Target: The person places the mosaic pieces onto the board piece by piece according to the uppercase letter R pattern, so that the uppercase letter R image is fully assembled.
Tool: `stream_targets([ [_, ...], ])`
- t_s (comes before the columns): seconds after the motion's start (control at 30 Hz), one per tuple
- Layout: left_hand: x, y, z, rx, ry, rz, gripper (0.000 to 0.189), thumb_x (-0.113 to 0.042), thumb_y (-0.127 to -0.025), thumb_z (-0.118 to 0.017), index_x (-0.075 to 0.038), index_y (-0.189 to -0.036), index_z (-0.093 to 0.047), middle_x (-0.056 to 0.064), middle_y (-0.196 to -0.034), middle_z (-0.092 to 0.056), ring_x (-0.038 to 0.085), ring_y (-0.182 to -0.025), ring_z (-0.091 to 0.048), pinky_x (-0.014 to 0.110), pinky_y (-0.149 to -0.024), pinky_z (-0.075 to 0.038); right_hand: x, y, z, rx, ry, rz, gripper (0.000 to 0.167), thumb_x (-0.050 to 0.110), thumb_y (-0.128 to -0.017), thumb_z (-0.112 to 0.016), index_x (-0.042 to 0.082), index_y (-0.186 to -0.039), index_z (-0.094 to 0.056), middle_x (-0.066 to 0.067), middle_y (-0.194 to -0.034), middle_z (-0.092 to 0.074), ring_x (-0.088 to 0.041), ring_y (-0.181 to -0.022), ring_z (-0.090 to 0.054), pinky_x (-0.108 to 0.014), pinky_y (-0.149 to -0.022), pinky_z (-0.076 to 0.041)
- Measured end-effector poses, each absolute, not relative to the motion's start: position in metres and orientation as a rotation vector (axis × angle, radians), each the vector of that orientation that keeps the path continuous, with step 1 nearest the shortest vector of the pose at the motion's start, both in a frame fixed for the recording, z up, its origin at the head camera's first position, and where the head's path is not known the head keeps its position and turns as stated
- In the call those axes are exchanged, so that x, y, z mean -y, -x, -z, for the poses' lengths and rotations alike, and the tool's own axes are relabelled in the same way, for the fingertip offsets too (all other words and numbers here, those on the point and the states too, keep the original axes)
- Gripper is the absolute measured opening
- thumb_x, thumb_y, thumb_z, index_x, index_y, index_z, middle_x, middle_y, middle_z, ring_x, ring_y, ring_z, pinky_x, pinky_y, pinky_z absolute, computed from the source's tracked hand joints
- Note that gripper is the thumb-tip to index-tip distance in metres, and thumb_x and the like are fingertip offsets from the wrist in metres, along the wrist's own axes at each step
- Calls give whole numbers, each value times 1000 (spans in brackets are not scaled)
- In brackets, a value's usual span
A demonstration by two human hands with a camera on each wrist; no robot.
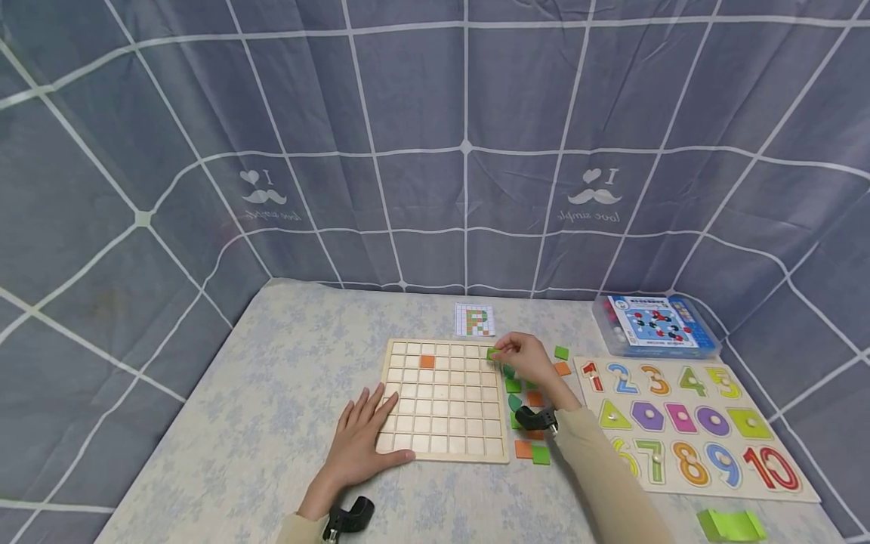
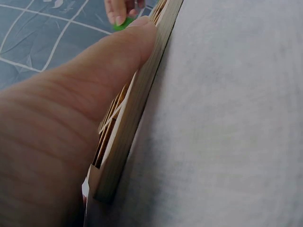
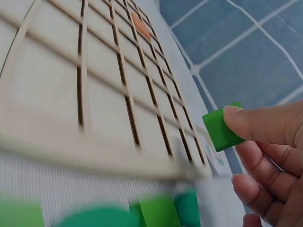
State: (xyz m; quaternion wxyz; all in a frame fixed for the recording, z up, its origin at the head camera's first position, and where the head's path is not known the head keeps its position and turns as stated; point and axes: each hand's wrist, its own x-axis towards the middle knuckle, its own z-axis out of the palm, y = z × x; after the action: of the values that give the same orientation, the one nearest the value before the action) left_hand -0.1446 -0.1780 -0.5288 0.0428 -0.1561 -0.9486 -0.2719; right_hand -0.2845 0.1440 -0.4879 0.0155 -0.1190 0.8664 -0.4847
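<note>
1. The left hand (image 1: 358, 442), fingers straight and spread, rests on the left side of the wooden board (image 1: 438, 409), thumb on its near edge, gripping nothing.
2. The right hand (image 1: 529, 359) pinches a green tile (image 3: 218, 133) between thumb and fingers at the board's far right corner.
3. An orange tile (image 1: 427, 362) sits in the board's grid.
4. Loose tiles (image 1: 523, 449) lie on the bench (image 1: 238, 423) right of the board.

Green on held tile (image 3: 218, 133), pale tan grid on board (image 1: 440, 412), blue florals on whitish tablecloth (image 1: 265, 400), white lines on slate-blue far curtain (image 1: 414, 91)
</note>
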Motion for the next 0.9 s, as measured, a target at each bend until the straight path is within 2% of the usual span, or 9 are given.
stream_targets([
  [0.37,177,146,524,2919,487,809,98,-69,-74,-64,-14,-149,-34,11,-156,-18,37,-141,-10,57,-109,-7,-97,288,491,-2631,450,1582,9,13,-83,-75,7,-85,-69,-1,-77,-62,-17,-67,-52,-32,-60,-43],
  [0.43,177,145,523,2915,483,811,98,-68,-74,-65,-14,-149,-35,12,-156,-19,37,-141,-10,58,-108,-8,-90,289,491,-2640,465,1573,9,13,-82,-76,8,-84,-69,0,-76,-62,-16,-67,-53,-35,-63,-45],
  [0.5,177,145,523,2910,478,812,97,-67,-74,-65,-14,-149,-35,12,-155,-19,38,-141,-11,58,-108,-8,-83,290,491,-2645,487,1558,8,13,-82,-76,8,-83,-70,2,-74,-62,-16,-66,-54,-38,-76,-46],
  [0.6,178,144,523,2911,474,810,97,-67,-74,-65,-14,-149,-35,12,-155,-20,38,-141,-11,58,-108,-8,-75,292,493,-2647,531,1531,6,13,-83,-75,8,-83,-71,3,-72,-62,-13,-65,-56,-41,-79,-47],
  [0.67,177,144,524,2919,472,810,97,-68,-74,-65,-14,-149,-35,12,-156,-19,38,-141,-10,58,-108,-8,-71,291,494,-2647,555,1503,5,13,-84,-74,9,-84,-72,4,-72,-62,-12,-64,-57,-38,-77,-49],
  [0.73,177,144,524,2926,472,818,97,-69,-74,-64,-14,-149,-34,11,-156,-19,37,-141,-10,57,-108,-8,-68,291,495,-2657,579,1470,4,13,-85,-73,9,-84,-72,4,-72,-62,-12,-64,-56,-35,-62,-49],
  [0.9,178,144,525,2924,474,828,97,-69,-75,-63,-14,-150,-34,11,-156,-18,37,-141,-9,58,-108,-7,-62,289,496,-2701,572,1394,5,16,-86,-73,11,-84,-72,5,-72,-61,-12,-64,-56,-29,-59,-46],
])
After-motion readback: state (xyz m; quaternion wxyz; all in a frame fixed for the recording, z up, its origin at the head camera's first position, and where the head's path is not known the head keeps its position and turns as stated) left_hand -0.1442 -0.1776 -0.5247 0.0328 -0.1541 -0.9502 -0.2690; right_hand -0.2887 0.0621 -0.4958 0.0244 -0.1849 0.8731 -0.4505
